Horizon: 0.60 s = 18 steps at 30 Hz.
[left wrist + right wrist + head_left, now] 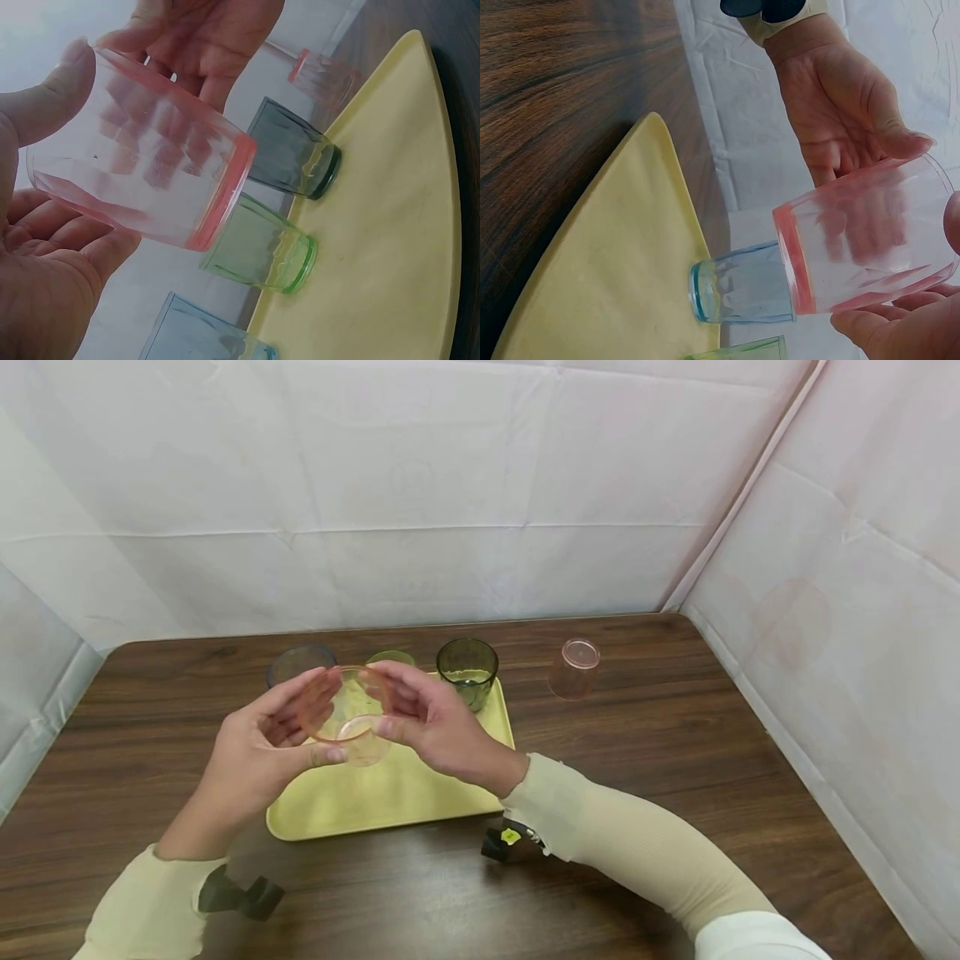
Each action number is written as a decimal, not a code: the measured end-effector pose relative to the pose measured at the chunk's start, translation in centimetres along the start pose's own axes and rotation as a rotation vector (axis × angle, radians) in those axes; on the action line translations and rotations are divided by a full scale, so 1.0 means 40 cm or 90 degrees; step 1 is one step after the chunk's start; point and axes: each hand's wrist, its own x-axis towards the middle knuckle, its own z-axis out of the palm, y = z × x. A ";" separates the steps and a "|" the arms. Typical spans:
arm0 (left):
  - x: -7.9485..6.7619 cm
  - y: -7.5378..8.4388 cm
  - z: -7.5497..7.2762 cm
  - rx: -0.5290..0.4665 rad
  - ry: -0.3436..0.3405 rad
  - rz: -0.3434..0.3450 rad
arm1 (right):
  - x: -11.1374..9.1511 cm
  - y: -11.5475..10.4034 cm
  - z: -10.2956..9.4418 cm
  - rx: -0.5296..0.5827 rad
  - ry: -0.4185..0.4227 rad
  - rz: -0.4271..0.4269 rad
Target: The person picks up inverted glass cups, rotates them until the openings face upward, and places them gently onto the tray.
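Observation:
Both hands hold a clear pink tumbler above the tray, its mouth up and its thick pink base down. My left hand grips its left side, thumb at the rim and fingers along the wall. From the other side my right hand grips it the same way, thumb near the rim. Beyond them, along the far part of the yellow tray, a blue tumbler, a green tumbler and a dark grey-green tumbler stand upright in a row.
Another pink tumbler stands upside down on the brown wood-grain table, right of the tray. White sheeting rises behind the table's far edge and along its sides. Dark wrist devices sit at both sleeve cuffs.

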 end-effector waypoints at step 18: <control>-0.015 -0.003 -0.038 -0.030 0.012 0.021 | 0.035 -0.005 0.023 -0.010 -0.019 0.027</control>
